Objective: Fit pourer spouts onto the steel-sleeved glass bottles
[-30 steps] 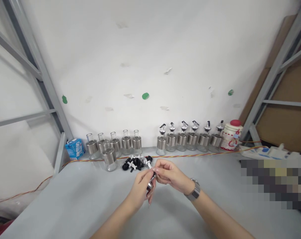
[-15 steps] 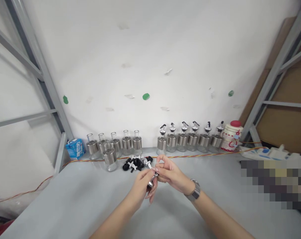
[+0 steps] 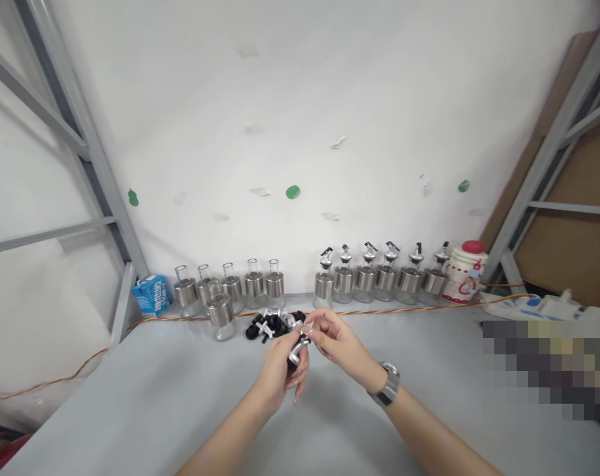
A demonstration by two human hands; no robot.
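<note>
In front of me, above the table, my left hand is closed around a silver and black bottle pourer. The thumb and fingers of my right hand are pinched together at the pourer's upper end, and a watch is on that wrist. Exactly what those fingertips grip is too small to make out. Just behind my left hand lies a pile of black and silver pourer parts. Left of the pile, a glass bottle with a steel sleeve stands upright without a pourer.
Several open bottles line the wall at the left, beside a blue carton. At the right, several bottles carry pourers, next to a white jar with a red lid. A twisted cable runs along the grey table's back.
The pourer has turned more upright in my left hand, showing more of its silver body. My right hand's fingers have shifted slightly at its upper end.
</note>
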